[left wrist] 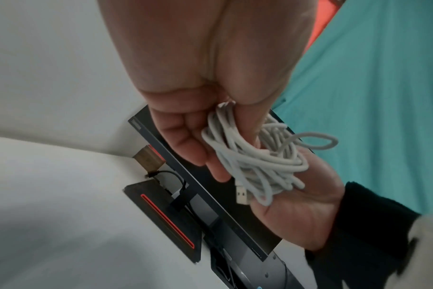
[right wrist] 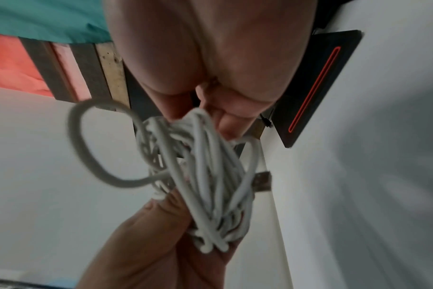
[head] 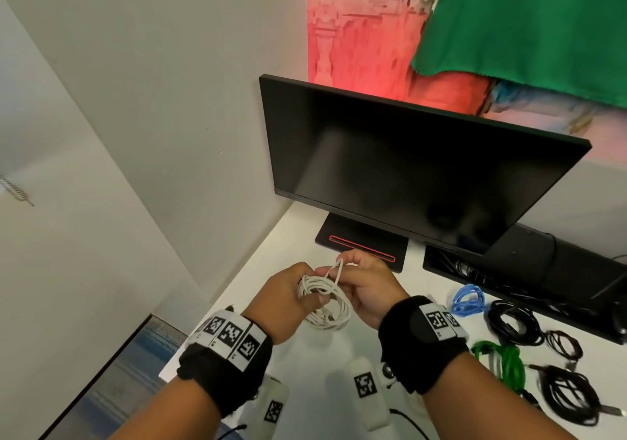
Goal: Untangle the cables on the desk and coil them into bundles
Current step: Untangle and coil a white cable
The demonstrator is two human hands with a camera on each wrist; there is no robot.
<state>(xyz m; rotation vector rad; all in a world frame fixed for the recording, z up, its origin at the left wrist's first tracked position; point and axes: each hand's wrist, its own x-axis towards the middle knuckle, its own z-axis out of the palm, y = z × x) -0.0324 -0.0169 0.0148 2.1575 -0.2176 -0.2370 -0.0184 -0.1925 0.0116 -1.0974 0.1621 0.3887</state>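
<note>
White surface (head: 305,371) fills the low part of the head view, and it carries everything. Next biggest is the black monitor (head: 407,175), dark and tilted, standing on a flat black stand (head: 359,241) with a thin red line. Behind it hangs a green cloth (head: 526,22) over a red picture.

Off to the right, on the surface, lie the other cables: two black bundles (head: 515,324) and (head: 570,395), a bright green cable (head: 505,361), and a small blue coil (head: 470,300) near the monitor.

Both hands are up above the surface, close together, in front of the stand. The left hand (head: 288,300) grips the white cable (head: 325,304) (it is wound into many round loops), with its fingers curled round one side of the coil and its thumb on top. The right hand (head: 366,287) pinches a loose loop of the same white cable at the top of the coil, fingers bent.

In the left wrist view a small plug end (left wrist: 242,194) sticks out of the coil.
</note>
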